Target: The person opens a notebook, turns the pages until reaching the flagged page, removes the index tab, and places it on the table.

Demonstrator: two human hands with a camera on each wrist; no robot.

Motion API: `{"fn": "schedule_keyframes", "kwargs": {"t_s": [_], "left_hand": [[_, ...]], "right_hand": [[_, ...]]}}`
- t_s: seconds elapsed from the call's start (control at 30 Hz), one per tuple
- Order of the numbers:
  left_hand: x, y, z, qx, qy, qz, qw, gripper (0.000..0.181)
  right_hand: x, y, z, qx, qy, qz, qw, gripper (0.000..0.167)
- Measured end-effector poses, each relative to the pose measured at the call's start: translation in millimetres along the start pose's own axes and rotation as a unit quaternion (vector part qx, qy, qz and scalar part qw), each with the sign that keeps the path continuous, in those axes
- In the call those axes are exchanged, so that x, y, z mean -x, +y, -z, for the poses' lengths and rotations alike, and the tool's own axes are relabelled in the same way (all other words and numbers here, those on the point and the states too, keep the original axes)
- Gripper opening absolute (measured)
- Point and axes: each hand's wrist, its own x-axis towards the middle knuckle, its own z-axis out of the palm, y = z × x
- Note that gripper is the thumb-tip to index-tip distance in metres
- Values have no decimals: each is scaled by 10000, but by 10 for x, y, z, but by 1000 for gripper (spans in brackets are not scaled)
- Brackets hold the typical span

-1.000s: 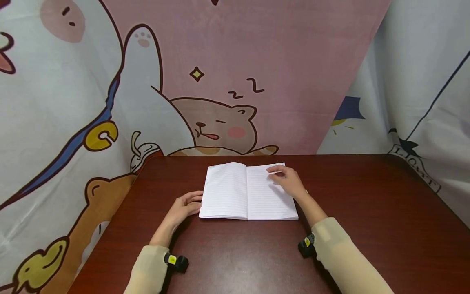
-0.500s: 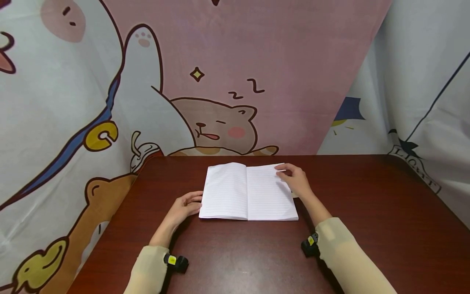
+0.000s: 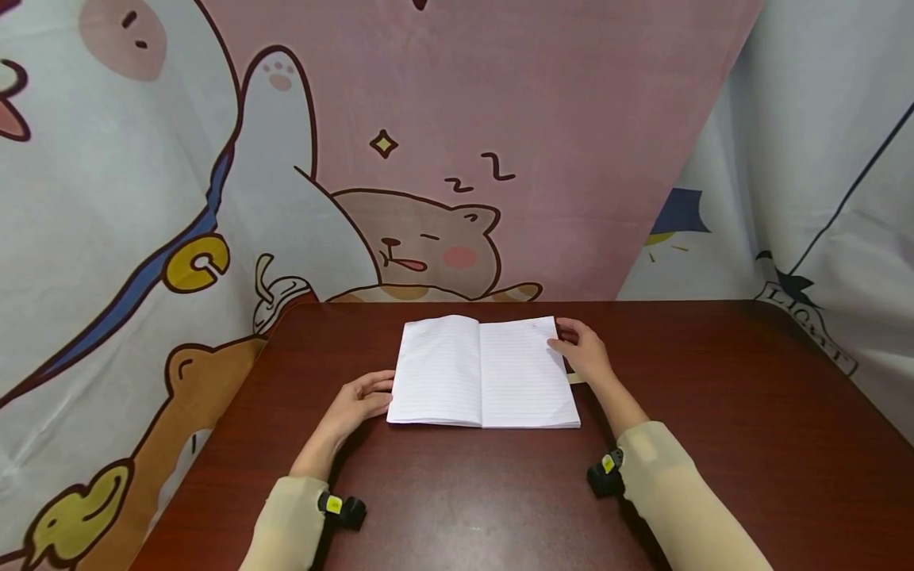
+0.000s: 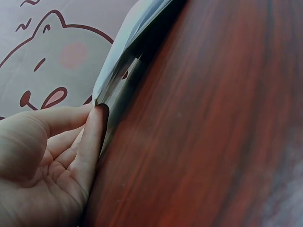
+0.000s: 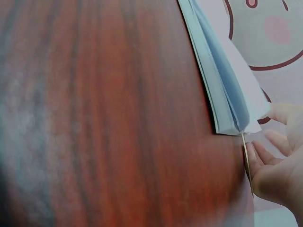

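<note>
Nearest are two cream sleeves, a left sleeve (image 3: 289,519) and a right sleeve (image 3: 685,500), each with one black device at its cuff: a left device (image 3: 350,513) and a right device (image 3: 603,478), both bearing a small yellow patch. Beyond them reach two bare hands. The left hand (image 3: 360,400) pinches the left edge of the notebook (image 3: 443,373) between thumb and finger, as the left wrist view shows. The right hand (image 3: 585,353) is at the notebook's upper right edge, its fingers bent and the thumb touching the page; whether it pinches a sheet, I cannot tell. There is one notebook, lying open between the hands near the far side of the table, with two ruled pages facing up (the leaves fan slightly apart along the right side). One pale yellow strip (image 3: 575,379) pokes out past its right edge, beside the right hand. All this is on one table (image 3: 471,492), dark reddish brown, streaked with wood grain and glossy where light catches it. Behind stands a printed cloth (image 3: 585,119), largely pink and white, showing one dozing bear (image 3: 428,246), two "z" marks, one four-pointed star (image 3: 383,144) and one yellow bell (image 3: 196,263). At the right, a whitish cloth (image 3: 821,95) hangs in soft folds.
</note>
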Motion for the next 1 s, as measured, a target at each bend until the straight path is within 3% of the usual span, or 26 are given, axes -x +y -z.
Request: {"fn": "schedule_keyframes", "kwargs": {"t_s": [0.2,0.47,0.77,1.0], "left_hand": [[15,3,13,-27,-55,-53,10000,51],[0,-18,16,-51,-62,-81,9999,51],[-3,-16,7,-38,-51,-77,10000,51],[1,-10,9,-15,-36,-35,10000,51]], "right_hand": [[-40,17,-7,290,-434,-209,9984,65],[-16,0,-6,626,-558,-134,9964,63],[2,-13,-8,542,-419,-106,9976,59],[21,-19,-23,444,-100,303,9985,49]]}}
